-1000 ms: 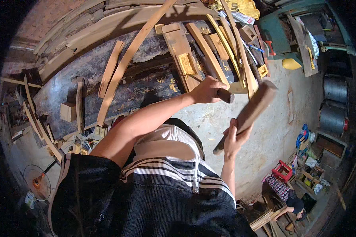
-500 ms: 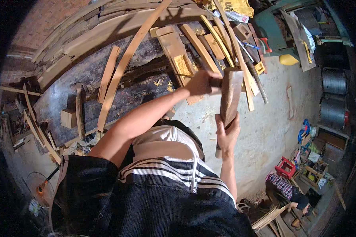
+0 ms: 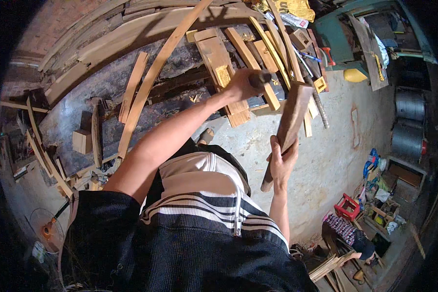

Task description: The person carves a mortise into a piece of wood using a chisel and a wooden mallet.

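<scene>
Both my hands are raised over the floor in front of me. My left hand is closed round a short dark rod-like tool whose blunt round end sticks out to the right; the rest is hidden in my fist. My right hand grips a long brown wooden block, held tilted with its upper end leaning right. A narrower wooden end shows below that hand, in line with the block. A gap separates the dark tool from the block. Behind my left hand lies a board with yellowish shavings in a hollow.
A dark, worn bench bears a long curved strip, a small wood block and several battens. A red crate stands at right. Another person bends over wood at lower right. Metal drums line the right wall.
My left hand has drawn back up and left, taking the dark tool away from the block. The block's upper end has swung a little to the right.
</scene>
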A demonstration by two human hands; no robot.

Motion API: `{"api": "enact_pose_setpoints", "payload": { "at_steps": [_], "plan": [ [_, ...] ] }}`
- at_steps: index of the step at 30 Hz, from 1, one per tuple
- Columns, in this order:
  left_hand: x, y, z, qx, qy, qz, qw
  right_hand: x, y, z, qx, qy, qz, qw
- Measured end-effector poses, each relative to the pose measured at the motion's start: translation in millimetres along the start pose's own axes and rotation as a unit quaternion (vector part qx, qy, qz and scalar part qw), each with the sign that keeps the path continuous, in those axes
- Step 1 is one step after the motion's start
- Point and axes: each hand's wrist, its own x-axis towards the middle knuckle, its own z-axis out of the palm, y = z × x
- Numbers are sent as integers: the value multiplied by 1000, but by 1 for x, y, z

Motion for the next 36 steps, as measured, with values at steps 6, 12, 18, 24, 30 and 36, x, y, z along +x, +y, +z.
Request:
{"api": "enact_pose_setpoints", "payload": {
  "at_steps": [6,12,18,24,30,36],
  "plan": [
    [-24,9,37,50,34,190,980,-11,7,0,23,61,-154,986],
    [-37,-11,64,19,42,242,969,-20,3,-10,4,54,-49,997],
    [-41,-5,56,116,-39,132,984,-15,20,-6,-35,21,-70,997],
    [-36,-7,56,57,-44,137,988,-15,0,2,9,34,-24,999],
    [-2,-2,20,78,-50,-24,995,-6,-3,-5,11,26,-26,999],
    [16,-21,-19,-46,36,-55,997,-2,3,-6,-4,-2,9,1000]
  ]
}}
